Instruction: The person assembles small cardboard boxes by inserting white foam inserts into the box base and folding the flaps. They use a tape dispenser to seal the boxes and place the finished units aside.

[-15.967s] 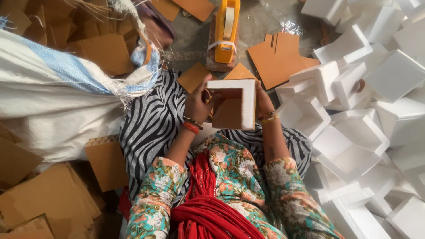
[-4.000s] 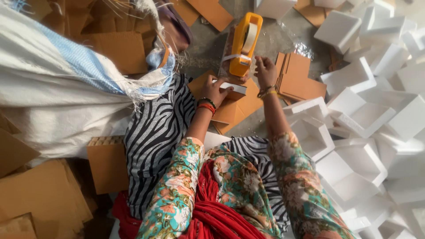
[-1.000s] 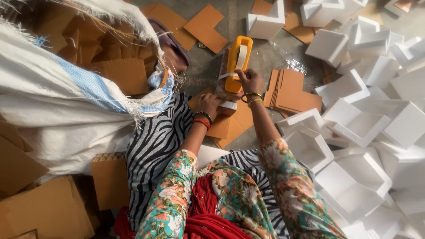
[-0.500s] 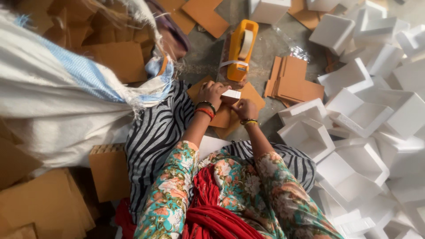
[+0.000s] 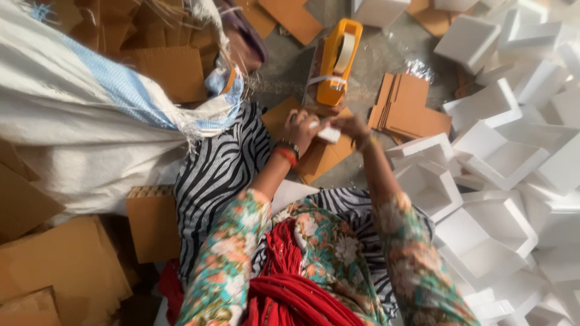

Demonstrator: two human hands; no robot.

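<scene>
A small white piece [image 5: 329, 134] sat between the person's 2 hands, just in front of the orange tape dispenser [image 5: 337, 60] and above a brown cardboard sheet [image 5: 320, 158] on the floor. The picture was blurred there, so what the piece was could not be told. The left hand [image 5: 300, 128] had its fingers curled together against the piece's left side, and the right hand [image 5: 350, 125] pinched its right end with the fingertips closed on it. The left wrist wore red and dark bangles [image 5: 286, 151]; the right wrist wore a thin bangle [image 5: 366, 142].

The tape dispenser stood upright on the grey floor [image 5: 386, 54], with a roll of pale tape in its top and a strip of tape across its front. To its right lay a stack of folded brown cardboard [image 5: 408, 111]. Further right, many open white foam boxes [image 5: 495, 157] were heaped together, touching one another.

Both forearms wore floral sleeves [image 5: 229, 259], and a red cloth [image 5: 290, 284] hung down the person's front over a black and white striped fabric [image 5: 217, 175]. On the left a big white sack [image 5: 78, 127] with a blue stripe lay tilted, holding more brown cardboard [image 5: 172, 69]. Loose cardboard pieces [image 5: 60, 265] lay at the lower left.
</scene>
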